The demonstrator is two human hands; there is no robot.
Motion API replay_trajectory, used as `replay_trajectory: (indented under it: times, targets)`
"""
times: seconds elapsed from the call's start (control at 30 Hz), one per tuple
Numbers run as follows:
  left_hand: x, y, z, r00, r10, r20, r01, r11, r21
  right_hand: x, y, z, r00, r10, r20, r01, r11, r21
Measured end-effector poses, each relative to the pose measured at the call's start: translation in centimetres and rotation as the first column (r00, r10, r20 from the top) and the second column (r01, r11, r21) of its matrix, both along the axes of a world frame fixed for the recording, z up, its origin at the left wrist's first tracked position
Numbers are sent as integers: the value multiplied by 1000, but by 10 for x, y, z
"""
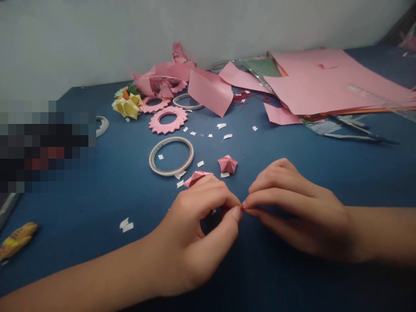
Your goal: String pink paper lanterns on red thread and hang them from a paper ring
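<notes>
Two hands meet low over the blue surface [97, 208], just in front of the tape ring [171, 156]. The left hand [191, 234] is curled, thumb and forefinger pinched narrow on a tiny red bit [242, 208], likely thread, too small to tell. The right hand [292, 208] pinches the same red bit from the other side, fingers drawn close together.

Largest behind the tape ring lie flat, smooth pink paper sheets [325, 82], well apart from it. A spiky pink paper wreath [168, 119] sits just beyond the ring. A small folded pink paper star [227, 164] rests beside the ring, near the hands; another folded pink piece [195, 177] touches the left knuckles. Tiny white paper scraps [126, 225] dot the surface around the ring.
</notes>
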State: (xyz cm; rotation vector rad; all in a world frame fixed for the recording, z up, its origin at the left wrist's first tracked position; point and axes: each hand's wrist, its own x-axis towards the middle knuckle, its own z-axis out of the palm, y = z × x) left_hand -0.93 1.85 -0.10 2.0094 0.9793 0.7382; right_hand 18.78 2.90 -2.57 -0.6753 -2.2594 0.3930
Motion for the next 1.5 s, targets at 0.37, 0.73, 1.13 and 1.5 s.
replay_trajectory:
  times: [0.37, 0.73, 1.13, 1.5]
  targets:
    - [2, 2, 8, 999, 19, -41, -18, 1000, 1, 1, 0, 3, 1000, -8, -26, 9, 1000, 23]
    - [3, 2, 4, 998, 67, 9, -66, 996, -66, 0, 0, 3, 999, -33, -12, 33, 999, 31]
    - [2, 3, 7, 997, 69, -35, -72, 992, -101, -2, -2, 5, 999, -40, -37, 40, 999, -3]
    - [3, 4, 8, 998, 53, -29, -54, 997, -60, -2, -3, 4, 998, -32, -45, 32, 999, -4]
